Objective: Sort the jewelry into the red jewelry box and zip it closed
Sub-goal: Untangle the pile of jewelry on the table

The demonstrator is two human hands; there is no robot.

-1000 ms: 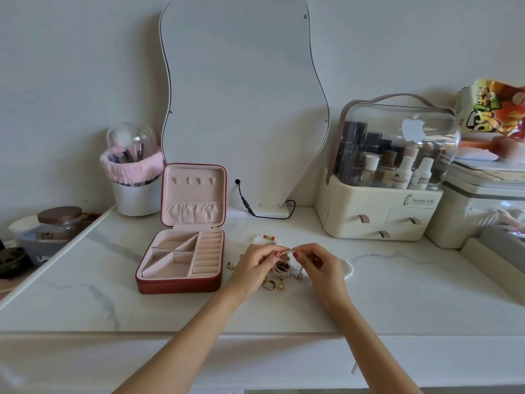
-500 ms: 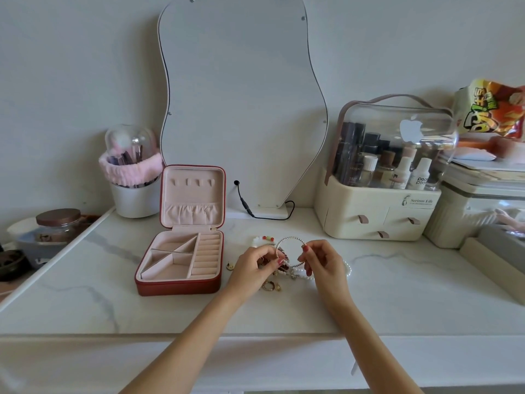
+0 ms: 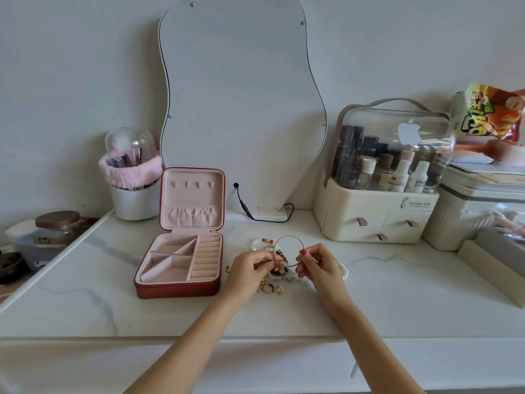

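A white marble table (image 3: 397, 302) carries everything. The red jewelry box (image 3: 179, 263) lies open left of the table's middle, lid upright, pink compartments bare. Just right of it, the left hand (image 3: 250, 271) and right hand (image 3: 318, 265) each pinch a side of a twisted silver bangle (image 3: 288, 240), held upright over a small jewelry heap (image 3: 277, 280) near the table's middle.

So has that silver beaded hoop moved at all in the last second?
Yes. The silver beaded hoop, pinched between the left hand and right hand, has risen from the jewelry pile and now stands upright, farther toward the mirror.
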